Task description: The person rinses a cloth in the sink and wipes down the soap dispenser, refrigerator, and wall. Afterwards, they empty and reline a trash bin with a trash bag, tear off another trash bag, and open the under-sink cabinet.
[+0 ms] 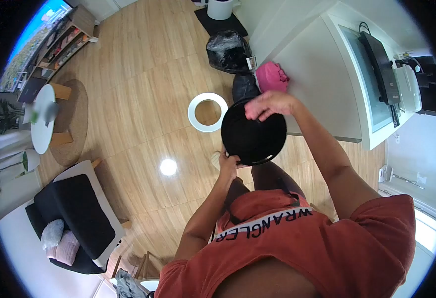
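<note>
Wood-look floor (143,99) of a living room, black bucket (254,141) held up over it in front of the person.
Left hand (229,165) grips the bucket's near-left rim, thumb on top; right hand (272,105) is over the far-right rim, fingers loosely curled together, can't tell if they pinch anything. Slot handle in near rim. White ring (192,112) flat on floor, just left of bucket in view. Beyond: dark bag (244,87), pink bundle (271,77) beside it, shiny black plastic bag (229,52) farther, near the white counter (312,74). Farther still, white bin (220,10) on black mat (205,22). Off left: black-seated sofa (86,203), white oval table (41,131), lit TV (34,39).
</note>
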`<action>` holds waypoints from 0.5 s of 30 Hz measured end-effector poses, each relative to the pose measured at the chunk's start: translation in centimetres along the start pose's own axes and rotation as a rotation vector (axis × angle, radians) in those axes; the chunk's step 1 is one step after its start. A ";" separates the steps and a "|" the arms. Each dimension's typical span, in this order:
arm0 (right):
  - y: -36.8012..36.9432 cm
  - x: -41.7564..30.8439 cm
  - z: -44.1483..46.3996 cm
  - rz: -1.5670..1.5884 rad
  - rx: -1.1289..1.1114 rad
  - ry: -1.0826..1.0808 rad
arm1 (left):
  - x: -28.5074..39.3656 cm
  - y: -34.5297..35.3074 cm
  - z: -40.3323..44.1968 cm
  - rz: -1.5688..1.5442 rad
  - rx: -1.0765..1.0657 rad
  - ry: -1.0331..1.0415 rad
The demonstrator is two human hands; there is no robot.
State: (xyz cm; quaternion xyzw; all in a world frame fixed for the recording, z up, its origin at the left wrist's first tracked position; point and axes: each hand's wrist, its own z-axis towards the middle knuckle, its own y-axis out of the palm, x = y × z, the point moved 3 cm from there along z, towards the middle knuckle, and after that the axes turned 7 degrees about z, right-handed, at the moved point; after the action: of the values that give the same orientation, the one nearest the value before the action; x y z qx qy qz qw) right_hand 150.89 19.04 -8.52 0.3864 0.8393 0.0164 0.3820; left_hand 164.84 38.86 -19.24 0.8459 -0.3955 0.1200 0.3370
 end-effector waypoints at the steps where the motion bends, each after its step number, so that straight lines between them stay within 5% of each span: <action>1: -1.4 -1.1 0.2 0.192 0.028 -0.120 | -1.3 -1.1 1.9 -0.006 -0.002 -0.010; 4: -6.7 -1.6 4.0 0.544 0.011 -0.302 | -4.3 -3.0 6.1 0.024 0.099 -0.043; 9: -16.9 0.7 14.7 0.691 0.050 -0.289 | -10.4 -5.9 13.3 0.026 0.255 -0.095; 15: -34.3 9.5 33.8 1.029 0.608 -0.139 | -16.1 -8.3 20.7 -0.005 0.405 -0.086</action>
State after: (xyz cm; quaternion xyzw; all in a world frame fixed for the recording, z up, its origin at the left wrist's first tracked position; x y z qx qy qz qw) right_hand 147.31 -7.75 -49.53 0.8352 0.4846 -0.0667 0.2512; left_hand 159.15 38.34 -46.17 0.9017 -0.3751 0.1600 0.1434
